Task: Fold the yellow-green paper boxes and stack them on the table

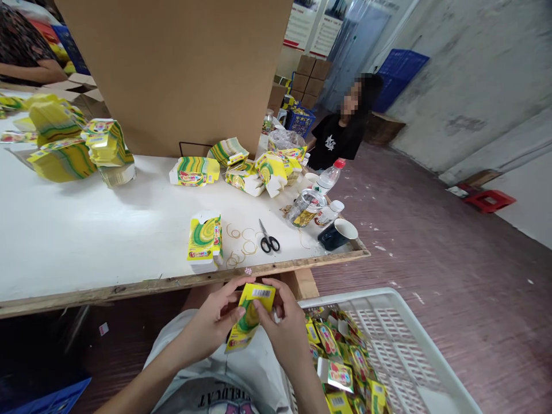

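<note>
Between my two hands, over my lap, is a small yellow and green printed carton (249, 319) with a barcode at its upper end. My left hand (218, 316) grips its left side, thumb on the front. On the other side my right hand (280, 313) holds the carton's right edge, its thumb also pressed on the printed face. The fingers behind the carton are partly hidden. Just beyond, near the table edge, lies a stack of flat cartons (204, 237) in the same print. Beside that stack are several loose rubber bands (249, 247) and black-handled scissors (269, 244).
A white plastic basket (414, 339) holding several cartons stands at my right. More carton bundles (194, 171) lie along the white table (150, 218). A dark mug (337, 234), a jar (306, 208) and bottles (330, 177) crowd its right corner. A person (345, 126) is beyond.
</note>
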`<act>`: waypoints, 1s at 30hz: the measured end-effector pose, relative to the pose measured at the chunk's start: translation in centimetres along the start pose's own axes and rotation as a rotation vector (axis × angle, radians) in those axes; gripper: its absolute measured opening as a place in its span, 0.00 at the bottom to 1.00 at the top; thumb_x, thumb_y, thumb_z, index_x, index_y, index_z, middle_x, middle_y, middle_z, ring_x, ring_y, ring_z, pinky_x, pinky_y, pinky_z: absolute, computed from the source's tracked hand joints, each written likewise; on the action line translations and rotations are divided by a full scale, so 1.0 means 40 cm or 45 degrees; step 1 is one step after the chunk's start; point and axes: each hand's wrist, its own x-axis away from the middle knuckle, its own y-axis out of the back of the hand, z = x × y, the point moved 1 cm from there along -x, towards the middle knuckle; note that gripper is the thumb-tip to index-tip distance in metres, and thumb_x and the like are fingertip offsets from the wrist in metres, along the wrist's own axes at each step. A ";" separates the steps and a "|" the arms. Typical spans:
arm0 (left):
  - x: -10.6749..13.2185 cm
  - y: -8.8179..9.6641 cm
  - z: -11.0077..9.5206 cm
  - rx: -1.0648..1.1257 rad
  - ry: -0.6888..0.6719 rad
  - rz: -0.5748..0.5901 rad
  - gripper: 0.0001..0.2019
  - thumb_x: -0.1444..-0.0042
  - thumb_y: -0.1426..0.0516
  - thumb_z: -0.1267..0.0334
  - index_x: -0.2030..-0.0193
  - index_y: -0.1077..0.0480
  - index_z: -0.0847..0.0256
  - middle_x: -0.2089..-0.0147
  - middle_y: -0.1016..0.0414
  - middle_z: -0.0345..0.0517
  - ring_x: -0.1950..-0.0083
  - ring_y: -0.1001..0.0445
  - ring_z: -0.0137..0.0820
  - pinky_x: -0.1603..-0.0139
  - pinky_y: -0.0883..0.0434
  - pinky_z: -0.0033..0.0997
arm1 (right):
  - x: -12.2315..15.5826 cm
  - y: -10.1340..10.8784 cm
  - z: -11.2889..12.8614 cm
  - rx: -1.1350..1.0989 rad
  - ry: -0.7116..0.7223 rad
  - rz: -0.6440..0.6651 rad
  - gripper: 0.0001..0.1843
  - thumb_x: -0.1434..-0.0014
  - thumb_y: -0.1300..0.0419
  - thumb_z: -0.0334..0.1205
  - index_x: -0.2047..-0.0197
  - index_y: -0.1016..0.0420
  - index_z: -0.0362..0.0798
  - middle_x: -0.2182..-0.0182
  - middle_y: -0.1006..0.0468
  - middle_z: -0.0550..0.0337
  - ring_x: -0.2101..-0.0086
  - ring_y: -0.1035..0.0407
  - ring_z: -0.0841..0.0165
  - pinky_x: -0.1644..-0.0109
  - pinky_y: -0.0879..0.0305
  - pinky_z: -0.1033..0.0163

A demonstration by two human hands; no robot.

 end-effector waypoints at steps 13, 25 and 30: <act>-0.006 0.001 0.024 0.114 0.109 -0.173 0.24 0.50 0.34 0.63 0.45 0.31 0.62 0.58 0.18 0.49 0.58 0.20 0.37 0.59 0.26 0.31 | 0.002 -0.007 -0.004 -0.275 0.020 0.049 0.17 0.35 0.42 0.46 0.45 0.22 0.54 0.57 0.23 0.54 0.57 0.28 0.62 0.54 0.30 0.60; 0.003 0.218 -0.037 -1.449 -0.336 -0.669 0.31 0.40 0.43 0.53 0.31 0.43 0.58 0.28 0.43 0.55 0.25 0.52 0.49 0.28 0.54 0.62 | 0.024 0.289 -0.116 0.960 -0.073 -0.354 0.24 0.43 0.44 0.61 0.58 0.17 0.54 0.62 0.22 0.44 0.59 0.31 0.46 0.54 0.39 0.38; -0.005 0.276 -0.018 -1.549 -0.334 -0.622 0.21 0.36 0.47 0.54 0.40 0.30 0.59 0.35 0.31 0.53 0.33 0.34 0.44 0.30 0.41 0.55 | -0.027 0.128 -0.055 0.188 -0.064 0.002 0.18 0.41 0.41 0.55 0.58 0.19 0.51 0.62 0.18 0.50 0.63 0.27 0.57 0.56 0.33 0.52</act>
